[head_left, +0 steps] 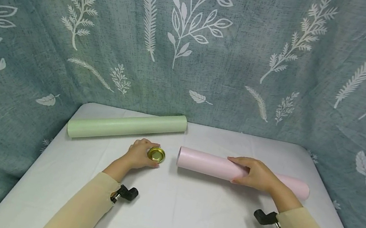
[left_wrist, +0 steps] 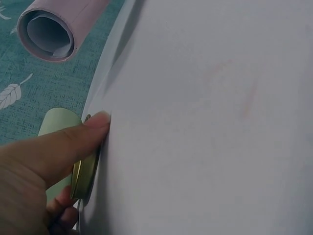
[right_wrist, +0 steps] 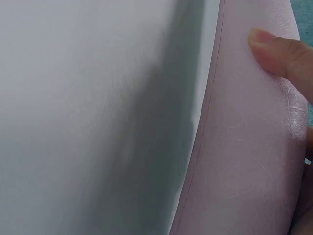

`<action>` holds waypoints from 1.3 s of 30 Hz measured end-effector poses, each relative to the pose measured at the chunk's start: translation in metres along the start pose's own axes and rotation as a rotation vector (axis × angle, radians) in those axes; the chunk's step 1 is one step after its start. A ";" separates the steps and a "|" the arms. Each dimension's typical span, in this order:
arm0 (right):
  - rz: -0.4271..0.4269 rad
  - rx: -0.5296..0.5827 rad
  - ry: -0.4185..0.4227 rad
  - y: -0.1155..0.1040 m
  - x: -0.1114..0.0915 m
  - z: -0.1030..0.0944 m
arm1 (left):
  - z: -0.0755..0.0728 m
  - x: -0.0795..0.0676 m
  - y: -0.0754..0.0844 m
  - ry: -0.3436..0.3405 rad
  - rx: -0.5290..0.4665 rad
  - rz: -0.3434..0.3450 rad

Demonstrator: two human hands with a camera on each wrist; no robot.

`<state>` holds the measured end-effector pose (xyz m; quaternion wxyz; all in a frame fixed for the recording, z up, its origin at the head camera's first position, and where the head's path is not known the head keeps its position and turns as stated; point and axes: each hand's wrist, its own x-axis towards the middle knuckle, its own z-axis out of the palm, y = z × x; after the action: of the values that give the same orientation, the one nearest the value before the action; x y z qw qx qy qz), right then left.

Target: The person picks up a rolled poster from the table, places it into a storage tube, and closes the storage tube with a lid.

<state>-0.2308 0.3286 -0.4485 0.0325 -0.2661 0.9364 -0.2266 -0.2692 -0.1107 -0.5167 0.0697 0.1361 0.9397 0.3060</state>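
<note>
My left hand pinches a small round gold lid with a recessed middle; the thumb lies on its near edge. In the left wrist view the lid is seen edge-on, close to the white tabletop. Across a pink tube, my right hand grips from above, the thumb on the near side and fingers over the far side. The tube's left end points toward the lid, a short gap apart. Seen from the left wrist, the pink tube has an open end with white rolled material inside.
Behind the left hand, a green tube lies slantwise along the back left of the white-covered table. A teal curtain with white leaf patterns hangs behind and along both sides.
</note>
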 end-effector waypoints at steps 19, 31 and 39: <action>-0.002 0.011 -0.004 0.000 -0.001 0.002 | -0.009 -0.006 0.007 -0.046 -0.016 -0.003; 0.009 0.012 -0.009 -0.002 -0.001 0.003 | -0.013 -0.011 0.008 -0.030 -0.060 0.050; 0.011 0.013 -0.010 -0.003 -0.002 0.003 | -0.011 -0.020 0.007 -0.004 -0.252 0.090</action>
<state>-0.2270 0.3261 -0.4497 0.0401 -0.2620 0.9361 -0.2314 -0.2513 -0.1176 -0.5027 0.0741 0.1690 0.8866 0.4241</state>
